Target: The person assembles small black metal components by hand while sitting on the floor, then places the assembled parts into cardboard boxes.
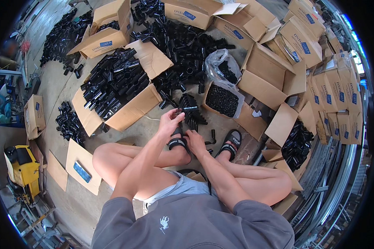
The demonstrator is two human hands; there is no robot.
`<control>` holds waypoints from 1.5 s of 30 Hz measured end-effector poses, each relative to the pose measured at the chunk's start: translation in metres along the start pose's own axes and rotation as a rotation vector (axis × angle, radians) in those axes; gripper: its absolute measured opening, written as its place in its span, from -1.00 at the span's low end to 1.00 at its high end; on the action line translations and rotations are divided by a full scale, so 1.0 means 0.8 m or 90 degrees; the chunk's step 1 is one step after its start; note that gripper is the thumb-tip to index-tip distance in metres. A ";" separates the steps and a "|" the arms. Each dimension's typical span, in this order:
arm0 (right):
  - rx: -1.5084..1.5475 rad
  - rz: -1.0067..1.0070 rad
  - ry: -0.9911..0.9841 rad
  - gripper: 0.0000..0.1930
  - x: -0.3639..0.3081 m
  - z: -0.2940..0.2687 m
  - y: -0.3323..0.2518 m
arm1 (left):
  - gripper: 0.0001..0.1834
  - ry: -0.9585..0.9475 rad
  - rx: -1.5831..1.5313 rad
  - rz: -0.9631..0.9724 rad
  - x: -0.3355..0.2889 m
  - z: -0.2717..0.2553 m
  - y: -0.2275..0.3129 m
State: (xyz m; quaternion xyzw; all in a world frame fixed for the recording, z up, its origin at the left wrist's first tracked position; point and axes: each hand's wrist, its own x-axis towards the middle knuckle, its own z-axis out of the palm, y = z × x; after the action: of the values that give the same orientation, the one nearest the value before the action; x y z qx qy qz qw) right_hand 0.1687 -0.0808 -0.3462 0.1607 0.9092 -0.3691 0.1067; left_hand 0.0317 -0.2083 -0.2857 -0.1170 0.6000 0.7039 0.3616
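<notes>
My left hand (pixel 169 122) is closed, thumb and fingers pinched around a dark part (pixel 179 111) that is mostly hidden; it looks like one of the black tubular pieces. Just below and to the right, my right hand (pixel 195 141) has its fingers curled in close to my left hand, and what they hold, if anything, cannot be made out. Beyond both hands stands a small stack of black tubular parts (pixel 188 103), with more ribbed-looking black pieces (pixel 195 120) lined up on the floor. A loose black tube (pixel 213 136) lies by my right sandal (pixel 232 139).
An open carton of black tubes (pixel 116 83) is at left, with a large heap (pixel 183 50) behind. A box of small black pieces (pixel 222 99) sits ahead right beside a plastic bag (pixel 222 64). Cartons (pixel 332 89) are stacked right. A phone (pixel 82 172) lies on cardboard left.
</notes>
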 end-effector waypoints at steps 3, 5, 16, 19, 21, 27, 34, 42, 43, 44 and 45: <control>0.041 -0.026 0.095 -0.81 -0.001 -0.005 0.006 | -0.57 -0.023 0.027 -0.002 0.000 0.007 0.008; 0.292 0.040 0.220 -0.84 -0.009 -0.041 -0.027 | -0.58 -0.007 0.045 -0.006 -0.009 0.001 0.013; 0.788 0.020 0.261 -0.91 0.008 -0.132 -0.080 | -0.46 -0.164 -0.057 -0.054 -0.048 0.035 0.042; 0.758 -0.010 0.247 -0.90 0.012 -0.131 -0.079 | -0.42 -0.126 -0.063 -0.036 -0.052 0.037 0.046; 0.744 -0.022 0.242 -0.89 0.014 -0.134 -0.074 | -0.41 -0.161 -0.078 -0.021 -0.053 0.035 0.048; 0.703 -0.029 0.197 -0.88 0.020 -0.151 -0.067 | -0.43 -0.175 -0.063 0.018 -0.055 0.040 0.057; 0.617 -0.029 0.228 -0.87 0.018 -0.158 -0.080 | -0.45 -0.153 -0.035 0.030 -0.051 0.040 0.043; 0.533 -0.037 0.284 -0.84 0.017 -0.155 -0.093 | -0.42 -0.081 -0.012 0.165 -0.057 0.051 0.054; 0.561 -0.046 0.280 -0.84 0.018 -0.155 -0.092 | -0.42 -0.081 -0.013 0.164 -0.055 0.049 0.050; 0.588 -0.056 0.277 -0.84 0.019 -0.156 -0.092 | -0.40 -0.094 0.007 0.148 -0.052 0.046 0.045; 0.588 -0.055 0.277 -0.84 0.020 -0.153 -0.093 | -0.39 -0.106 0.027 0.132 -0.050 0.044 0.041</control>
State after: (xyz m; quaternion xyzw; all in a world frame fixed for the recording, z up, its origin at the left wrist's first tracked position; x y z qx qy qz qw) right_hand 0.1171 -0.0409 -0.2177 0.2265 0.6584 -0.6942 -0.1823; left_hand 0.0484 -0.1910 -0.2279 0.0123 0.5913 0.7321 0.3380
